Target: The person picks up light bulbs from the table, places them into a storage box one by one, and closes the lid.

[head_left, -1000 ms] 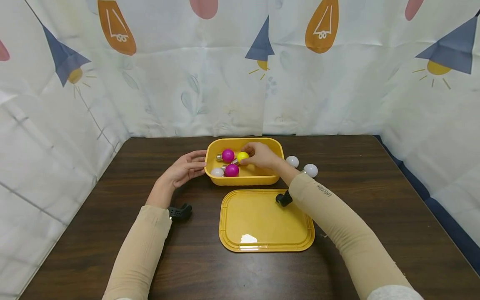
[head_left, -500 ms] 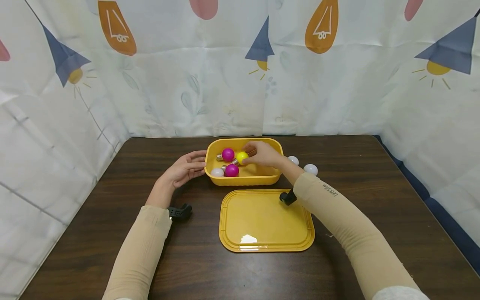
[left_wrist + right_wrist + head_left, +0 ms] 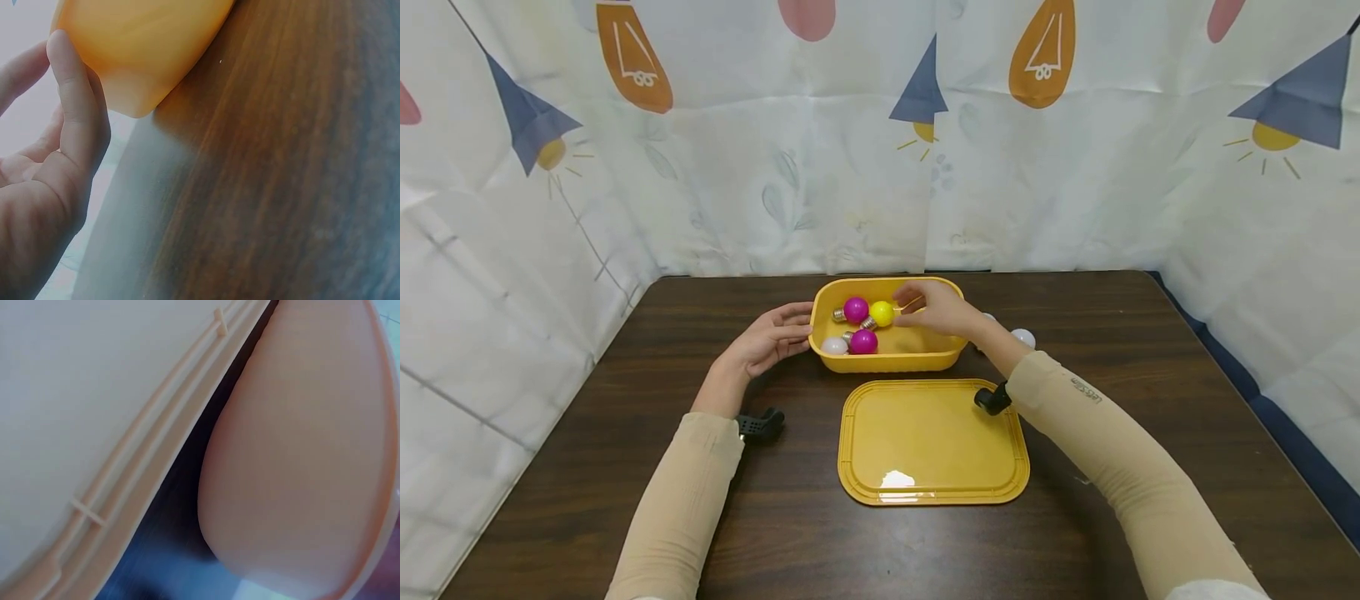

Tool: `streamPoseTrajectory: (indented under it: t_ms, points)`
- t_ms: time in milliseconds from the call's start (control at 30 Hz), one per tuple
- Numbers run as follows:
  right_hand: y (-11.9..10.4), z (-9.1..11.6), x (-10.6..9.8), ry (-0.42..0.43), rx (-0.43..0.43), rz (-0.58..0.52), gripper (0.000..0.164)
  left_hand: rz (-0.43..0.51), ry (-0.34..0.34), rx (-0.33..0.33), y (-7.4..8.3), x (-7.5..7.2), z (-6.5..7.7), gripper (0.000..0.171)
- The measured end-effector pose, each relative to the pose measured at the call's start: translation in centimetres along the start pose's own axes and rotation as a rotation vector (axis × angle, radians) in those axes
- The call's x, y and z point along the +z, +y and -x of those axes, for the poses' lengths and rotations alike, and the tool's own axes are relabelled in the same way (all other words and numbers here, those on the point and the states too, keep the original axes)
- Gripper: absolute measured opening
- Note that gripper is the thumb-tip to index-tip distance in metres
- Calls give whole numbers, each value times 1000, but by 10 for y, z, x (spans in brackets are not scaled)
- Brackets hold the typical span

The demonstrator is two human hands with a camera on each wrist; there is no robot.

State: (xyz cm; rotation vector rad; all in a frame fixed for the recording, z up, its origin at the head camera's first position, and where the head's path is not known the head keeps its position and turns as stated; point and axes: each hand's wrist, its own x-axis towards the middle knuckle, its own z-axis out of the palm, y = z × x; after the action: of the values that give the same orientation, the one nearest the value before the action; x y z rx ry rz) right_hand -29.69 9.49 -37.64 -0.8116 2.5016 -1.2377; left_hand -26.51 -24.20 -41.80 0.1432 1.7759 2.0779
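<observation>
My right hand (image 3: 938, 307) is over the right half of a yellow plastic bin (image 3: 895, 363), its fingers loosely bent with nothing visible between them. Just left of those fingertips lies a yellow light bulb (image 3: 882, 313). Two magenta bulbs (image 3: 856, 310) and a white bulb (image 3: 834, 345) also lie in the left part of the bin. My left hand (image 3: 767, 337) is at the bin's left end, fingers extended and touching its outside. The left wrist view has the thumb (image 3: 72, 94) against the bin wall (image 3: 150, 50). In the right wrist view the right hand is mostly out of sight.
A flat yellow tray (image 3: 932, 442) lies in front of the bin on the dark wooden table (image 3: 775, 533). Right of the bin sits a white bulb (image 3: 1023, 337); another is mostly hidden behind my right forearm. A patterned curtain (image 3: 850, 167) hangs around the table.
My right hand has drawn back to the right, away from the yellow bulb it was touching. The bulb has shifted slightly left. My left hand has stayed put.
</observation>
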Motion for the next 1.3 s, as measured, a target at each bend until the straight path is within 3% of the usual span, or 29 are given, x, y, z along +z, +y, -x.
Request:
streamPoseTrajectory:
  t_ms: [600,1300]
  points:
    - [4,27,-23,20,-75,-100,39,5,-12,6,1,1,2,60]
    - [9,58,-39,99,-103,-59,32,9,-23,18,0,-1,1,62]
